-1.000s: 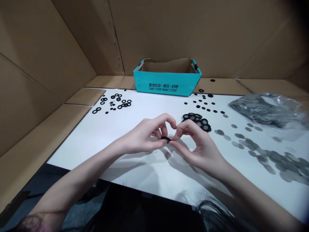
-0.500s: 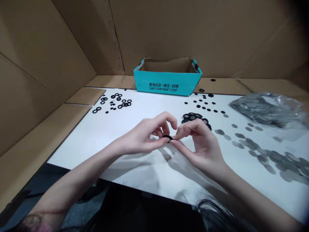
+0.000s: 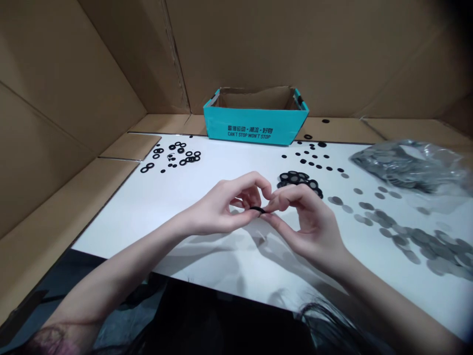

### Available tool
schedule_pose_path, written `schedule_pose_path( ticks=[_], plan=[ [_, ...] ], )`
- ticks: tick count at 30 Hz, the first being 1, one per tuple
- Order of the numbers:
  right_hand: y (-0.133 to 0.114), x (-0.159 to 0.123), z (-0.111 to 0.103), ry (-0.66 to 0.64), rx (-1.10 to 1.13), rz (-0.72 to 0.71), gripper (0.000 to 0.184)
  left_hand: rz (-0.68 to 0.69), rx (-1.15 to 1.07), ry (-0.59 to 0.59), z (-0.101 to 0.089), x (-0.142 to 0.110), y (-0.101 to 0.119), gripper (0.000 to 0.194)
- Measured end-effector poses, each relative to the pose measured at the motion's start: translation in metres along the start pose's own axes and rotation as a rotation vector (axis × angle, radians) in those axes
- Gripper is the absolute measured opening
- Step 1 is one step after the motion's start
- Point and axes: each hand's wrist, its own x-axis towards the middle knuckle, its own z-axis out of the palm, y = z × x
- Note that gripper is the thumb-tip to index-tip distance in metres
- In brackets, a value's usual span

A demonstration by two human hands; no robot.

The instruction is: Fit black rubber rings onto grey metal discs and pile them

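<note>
Between my two hands, above the white tabletop, is a small black ring (image 3: 257, 209), seen nearly edge-on and partly covered by fingers. My left hand (image 3: 229, 204) pinches its left side, the thumb along the near edge and the fingers curled. My right hand (image 3: 305, 217) grips the other side between thumb and index finger. Whether a disc sits inside the ring cannot be made out. Just beyond my right hand lies a pile of black rings with grey centres (image 3: 294, 178), partly hidden by that hand.
A turquoise box (image 3: 254, 125) stands at the back against cardboard walls. Loose black rings (image 3: 189, 155) and small black discs lie at the left, more black discs (image 3: 311, 163) at the back right. Grey discs (image 3: 424, 236) spread over the right, below a clear plastic bag (image 3: 402, 165) of them.
Both hands keep their pinch on the black ring with only slight finger shifts. The whole view has moved a little; the things on the table lie as before.
</note>
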Motion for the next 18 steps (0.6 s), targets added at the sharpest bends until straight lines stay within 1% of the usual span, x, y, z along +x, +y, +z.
schedule_pose_path(
  ticks=[5,9,10,12,15,18],
  plan=[
    [0.000,0.002,0.000,-0.037,-0.044,0.000,0.027,-0.014,0.064,-0.015,-0.002,-0.002,0.000,0.025],
    [-0.001,0.006,-0.002,-0.028,-0.038,0.049,0.024,0.021,0.114,0.004,-0.002,-0.002,-0.002,0.025],
    [-0.001,0.007,-0.002,-0.017,-0.011,0.085,0.022,0.040,0.128,0.018,-0.001,-0.002,-0.003,0.025],
    [0.001,0.008,-0.003,-0.005,0.118,0.206,0.019,0.110,0.141,0.058,-0.001,-0.002,-0.005,0.027],
    [0.003,0.009,-0.003,-0.027,0.394,0.416,0.032,0.247,0.142,0.115,0.001,-0.001,-0.007,0.037],
    [0.003,0.011,-0.002,-0.069,0.552,0.537,0.042,0.314,0.152,0.145,0.003,-0.001,-0.009,0.039]
  ],
)
